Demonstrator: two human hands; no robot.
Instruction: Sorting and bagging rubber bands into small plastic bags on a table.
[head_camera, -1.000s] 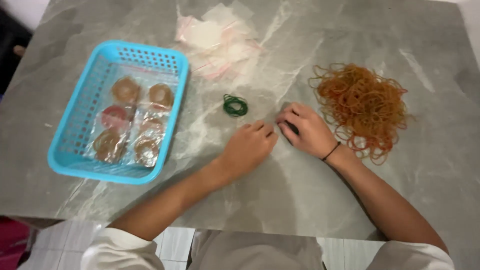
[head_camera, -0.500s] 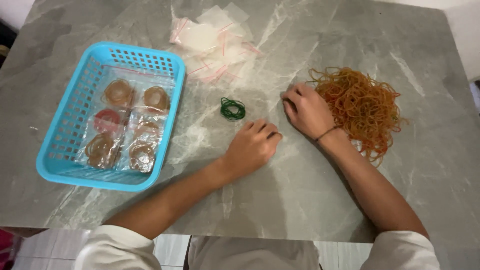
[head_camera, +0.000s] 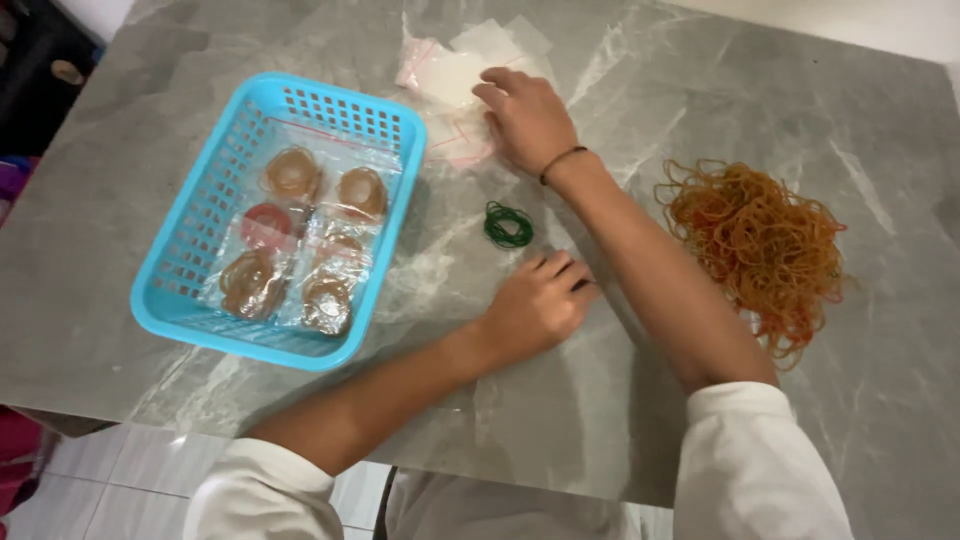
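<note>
So the right hand (head_camera: 527, 118) is stretched across to the far side of the grey marble-look tabletop (head_camera: 300, 60), fingers spread flat on a loose pile of small clear plastic zip bags (head_camera: 450, 75), pressing or touching the top one rather than gripping it as far as I can see. The bags look thin and crinkly with a faint pink strip along the edges. The left hand (head_camera: 537, 305) just rests on the stone, fingers loosely curled, holding nothing. Between the two hands sits a little coiled bunch of dark green rubber bands (head_camera: 508, 225), lying alone on the table, touching neither hand. Off to the right there's a big tangled heap of orange-brown rubber bands (head_camera: 760, 245), springy and messy, just beside the right forearm. On the left is a light blue plastic basket (head_camera: 190, 250) with a slotted lattice wall, holding six glossy packed bags of rubber bands (head_camera: 300, 240), mostly tan, one red.
</note>
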